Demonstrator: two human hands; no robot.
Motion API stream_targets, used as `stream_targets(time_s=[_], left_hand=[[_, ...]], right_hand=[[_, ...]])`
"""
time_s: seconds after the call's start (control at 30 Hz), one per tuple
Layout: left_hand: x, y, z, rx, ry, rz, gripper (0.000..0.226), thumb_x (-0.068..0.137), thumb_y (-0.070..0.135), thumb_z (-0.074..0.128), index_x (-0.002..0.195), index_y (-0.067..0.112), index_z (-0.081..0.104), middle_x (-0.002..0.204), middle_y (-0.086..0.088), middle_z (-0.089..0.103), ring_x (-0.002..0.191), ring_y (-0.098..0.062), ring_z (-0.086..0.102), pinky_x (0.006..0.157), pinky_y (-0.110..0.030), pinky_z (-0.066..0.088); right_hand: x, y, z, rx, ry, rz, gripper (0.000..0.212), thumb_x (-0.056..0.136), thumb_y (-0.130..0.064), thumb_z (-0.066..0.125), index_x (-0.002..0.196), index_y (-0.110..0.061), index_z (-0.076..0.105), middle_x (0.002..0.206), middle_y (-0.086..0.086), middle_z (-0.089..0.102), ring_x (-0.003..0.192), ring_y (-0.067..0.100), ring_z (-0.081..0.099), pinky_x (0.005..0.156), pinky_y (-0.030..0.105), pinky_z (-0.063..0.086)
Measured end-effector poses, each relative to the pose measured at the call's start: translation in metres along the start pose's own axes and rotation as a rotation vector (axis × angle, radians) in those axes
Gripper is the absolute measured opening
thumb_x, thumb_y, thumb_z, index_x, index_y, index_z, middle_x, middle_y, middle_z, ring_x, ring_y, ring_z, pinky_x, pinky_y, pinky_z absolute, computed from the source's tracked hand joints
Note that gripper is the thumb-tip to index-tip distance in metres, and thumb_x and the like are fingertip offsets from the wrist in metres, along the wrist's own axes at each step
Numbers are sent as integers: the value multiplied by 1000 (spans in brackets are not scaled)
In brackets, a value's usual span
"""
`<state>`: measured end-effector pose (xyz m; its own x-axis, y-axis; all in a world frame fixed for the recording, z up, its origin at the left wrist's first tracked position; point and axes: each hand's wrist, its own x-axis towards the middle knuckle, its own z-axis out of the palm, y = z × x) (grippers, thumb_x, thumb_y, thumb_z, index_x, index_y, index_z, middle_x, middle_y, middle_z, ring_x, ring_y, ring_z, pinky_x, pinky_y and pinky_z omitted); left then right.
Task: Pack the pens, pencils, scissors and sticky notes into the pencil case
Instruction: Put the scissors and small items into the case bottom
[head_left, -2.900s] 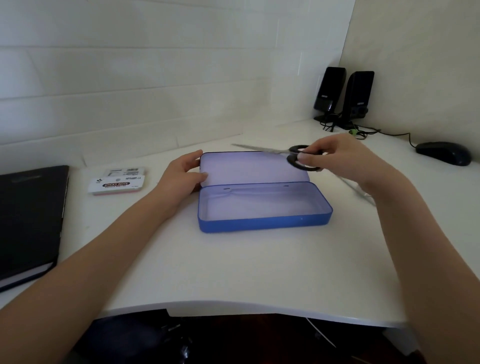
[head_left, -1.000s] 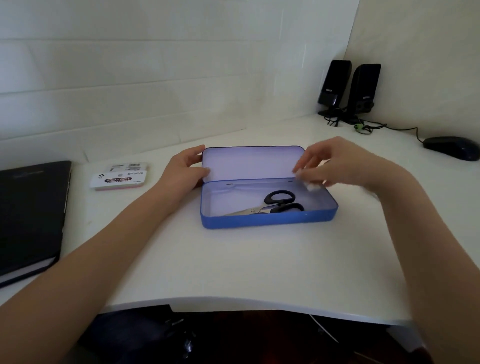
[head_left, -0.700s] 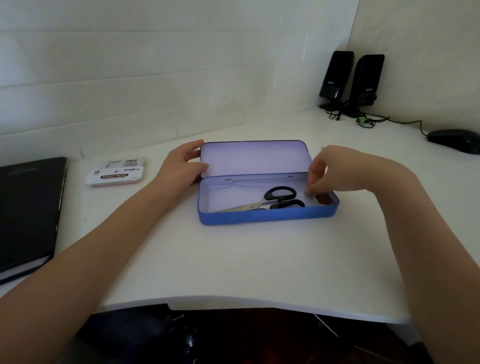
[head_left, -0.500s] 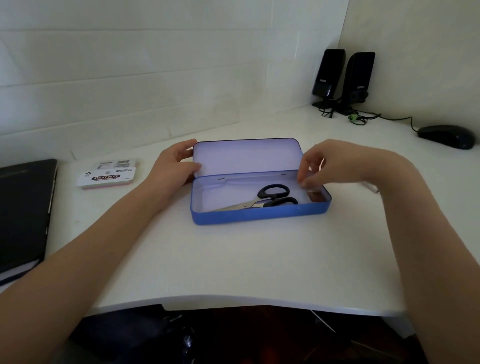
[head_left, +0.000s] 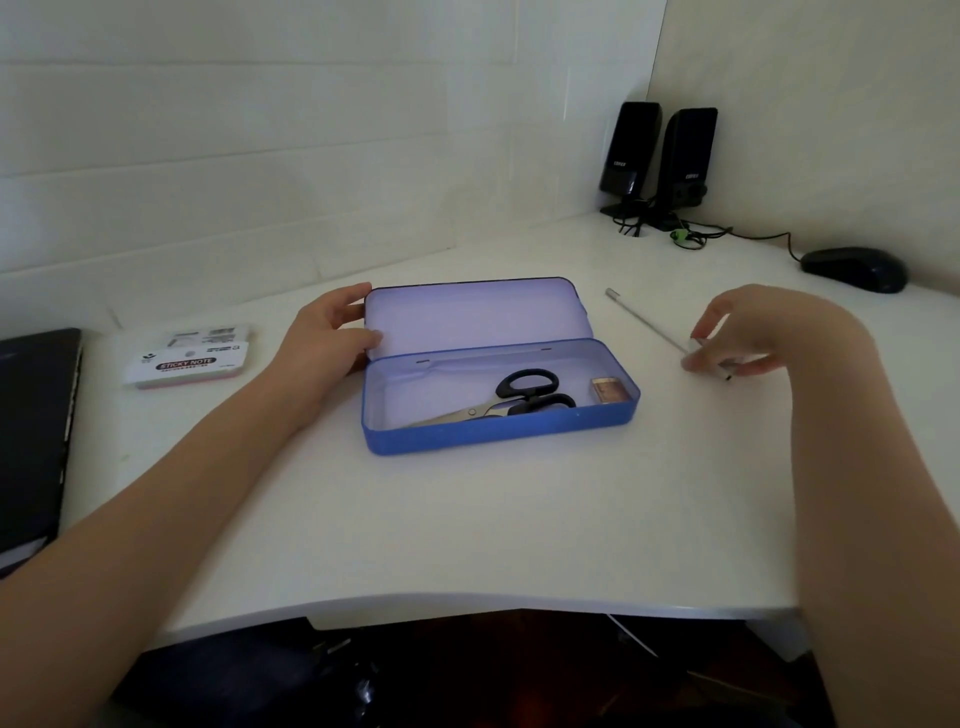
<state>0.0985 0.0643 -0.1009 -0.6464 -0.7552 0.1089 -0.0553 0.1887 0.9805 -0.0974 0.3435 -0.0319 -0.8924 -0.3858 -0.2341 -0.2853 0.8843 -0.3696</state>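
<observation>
Right hand (head_left: 748, 338) pinching pen (head_left: 647, 325) on bench, left hand (head_left: 327, 343) gripping case (head_left: 498, 436) lid; next, lift pen leftward beside scissors (head_left: 498, 400).

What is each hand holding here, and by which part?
Left hand grips the open blue metal pencil case by its lid's left end. Right hand pinches a thin white pen near its tip.

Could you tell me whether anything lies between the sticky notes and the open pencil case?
Yes: the left hand rests between the sticky notes and the pencil case, holding its open lid's left edge. The case's left half is free beside the scissors.
</observation>
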Motion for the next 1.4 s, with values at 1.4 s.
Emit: stream_targets(time_s=[1.4], left_hand=[[-3, 0, -1, 2, -16, 6, 54, 84, -9, 52, 131, 18, 49, 121, -1, 57, 80, -8, 61, 52, -11, 50]], right_hand=[[2, -54, 44, -29, -60, -757, 14, 75, -28, 76, 83, -36, 67, 73, -11, 49, 64, 5, 46, 60, 23, 37]])
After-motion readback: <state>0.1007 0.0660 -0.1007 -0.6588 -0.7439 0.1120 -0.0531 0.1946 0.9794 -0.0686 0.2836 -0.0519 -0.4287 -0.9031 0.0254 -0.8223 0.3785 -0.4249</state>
